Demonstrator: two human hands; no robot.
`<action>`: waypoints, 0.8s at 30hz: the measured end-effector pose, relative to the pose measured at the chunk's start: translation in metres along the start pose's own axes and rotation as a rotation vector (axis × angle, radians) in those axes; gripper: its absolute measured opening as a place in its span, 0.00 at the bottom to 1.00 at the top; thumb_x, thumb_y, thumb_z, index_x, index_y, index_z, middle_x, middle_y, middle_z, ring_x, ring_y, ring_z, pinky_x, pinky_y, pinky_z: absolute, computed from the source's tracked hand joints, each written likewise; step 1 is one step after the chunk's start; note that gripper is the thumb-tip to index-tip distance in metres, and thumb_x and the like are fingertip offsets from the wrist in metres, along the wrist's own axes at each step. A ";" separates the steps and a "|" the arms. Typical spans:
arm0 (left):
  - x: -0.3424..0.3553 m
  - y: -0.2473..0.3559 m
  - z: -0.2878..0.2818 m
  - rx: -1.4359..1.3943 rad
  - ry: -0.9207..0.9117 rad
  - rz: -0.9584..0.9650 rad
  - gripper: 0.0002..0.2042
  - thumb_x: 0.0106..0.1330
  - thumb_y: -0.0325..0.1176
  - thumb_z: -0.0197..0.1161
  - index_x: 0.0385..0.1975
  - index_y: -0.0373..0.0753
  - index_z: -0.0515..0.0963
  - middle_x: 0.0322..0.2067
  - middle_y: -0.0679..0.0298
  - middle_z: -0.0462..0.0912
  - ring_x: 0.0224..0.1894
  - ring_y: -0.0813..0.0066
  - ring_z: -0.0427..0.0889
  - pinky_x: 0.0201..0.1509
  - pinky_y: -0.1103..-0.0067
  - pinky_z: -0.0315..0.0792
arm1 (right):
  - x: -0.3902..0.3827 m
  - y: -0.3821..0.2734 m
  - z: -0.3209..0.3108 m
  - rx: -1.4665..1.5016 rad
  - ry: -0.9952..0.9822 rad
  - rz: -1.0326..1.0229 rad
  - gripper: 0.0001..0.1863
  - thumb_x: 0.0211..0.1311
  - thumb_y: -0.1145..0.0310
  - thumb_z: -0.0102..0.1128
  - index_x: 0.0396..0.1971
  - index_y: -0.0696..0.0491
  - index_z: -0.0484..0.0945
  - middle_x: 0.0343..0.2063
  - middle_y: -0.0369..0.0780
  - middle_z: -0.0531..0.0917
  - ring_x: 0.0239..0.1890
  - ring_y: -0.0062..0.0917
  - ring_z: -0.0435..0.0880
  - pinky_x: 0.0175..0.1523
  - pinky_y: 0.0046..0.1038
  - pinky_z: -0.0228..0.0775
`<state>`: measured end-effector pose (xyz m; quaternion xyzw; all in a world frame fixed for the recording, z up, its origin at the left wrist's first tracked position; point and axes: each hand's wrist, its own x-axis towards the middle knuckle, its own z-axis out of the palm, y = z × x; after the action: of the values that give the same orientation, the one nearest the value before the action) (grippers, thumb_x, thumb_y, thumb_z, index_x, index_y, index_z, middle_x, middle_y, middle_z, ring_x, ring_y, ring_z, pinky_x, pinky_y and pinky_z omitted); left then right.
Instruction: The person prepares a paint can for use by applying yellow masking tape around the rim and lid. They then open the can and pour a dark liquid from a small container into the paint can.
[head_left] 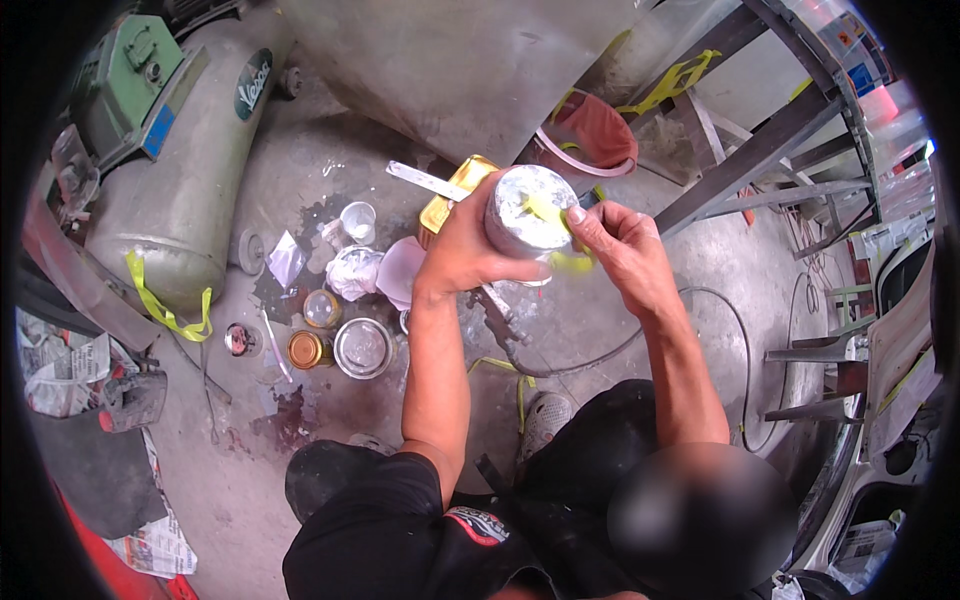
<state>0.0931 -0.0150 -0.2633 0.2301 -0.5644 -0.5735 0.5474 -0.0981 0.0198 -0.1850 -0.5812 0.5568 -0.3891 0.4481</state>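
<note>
Silver can [523, 228] in the head view is held above the floor [250, 490] in our left hand [456, 250], thumb and fingers curled around its side. Our right hand [627, 248] meets its right edge, thumb and fingertips nearly together; we cannot tell whether they pinch the yellow material [544, 208] on top. A round tin [364, 348] stands nearer the floor's left edge.

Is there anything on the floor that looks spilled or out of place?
Yes: a dark reddish stain marks the floor near the gold-topped container, perhaps spilled liquid, since the floor around it is paler.
</note>
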 end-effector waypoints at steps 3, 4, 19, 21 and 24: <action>0.001 -0.003 0.000 0.024 -0.006 -0.009 0.44 0.34 0.25 0.80 0.60 0.35 0.69 0.50 0.65 0.78 0.54 0.77 0.77 0.60 0.76 0.70 | 0.000 0.000 0.005 -0.049 0.094 -0.067 0.17 0.65 0.58 0.66 0.30 0.59 0.80 0.24 0.34 0.81 0.27 0.13 0.75 0.32 0.19 0.66; 0.000 -0.004 0.001 0.026 -0.001 -0.008 0.44 0.34 0.25 0.80 0.60 0.35 0.69 0.50 0.65 0.78 0.54 0.77 0.77 0.60 0.76 0.70 | -0.001 0.000 0.007 -0.056 0.129 -0.097 0.17 0.65 0.58 0.67 0.30 0.59 0.80 0.24 0.35 0.82 0.28 0.13 0.75 0.33 0.19 0.67; 0.000 0.000 0.000 0.045 0.007 -0.022 0.44 0.34 0.25 0.80 0.59 0.35 0.69 0.50 0.66 0.78 0.54 0.77 0.77 0.60 0.77 0.70 | -0.007 0.000 0.007 -0.383 0.192 -0.206 0.18 0.69 0.56 0.61 0.36 0.58 0.79 0.21 0.35 0.77 0.25 0.14 0.70 0.30 0.23 0.64; 0.001 0.000 0.004 0.010 0.020 -0.012 0.43 0.33 0.25 0.82 0.57 0.36 0.70 0.48 0.68 0.79 0.52 0.79 0.76 0.60 0.78 0.69 | -0.002 0.006 0.002 -0.162 0.125 -0.151 0.20 0.72 0.54 0.57 0.36 0.59 0.78 0.24 0.34 0.77 0.27 0.14 0.70 0.33 0.22 0.65; 0.000 -0.002 0.001 0.021 0.003 -0.012 0.44 0.35 0.26 0.80 0.60 0.35 0.69 0.51 0.65 0.78 0.55 0.76 0.76 0.62 0.76 0.69 | 0.003 0.014 0.001 0.133 0.037 -0.053 0.22 0.76 0.51 0.49 0.37 0.58 0.77 0.29 0.31 0.77 0.30 0.15 0.70 0.38 0.21 0.65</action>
<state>0.0909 -0.0153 -0.2647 0.2400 -0.5684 -0.5703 0.5423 -0.1014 0.0170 -0.1983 -0.5574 0.5221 -0.4476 0.4651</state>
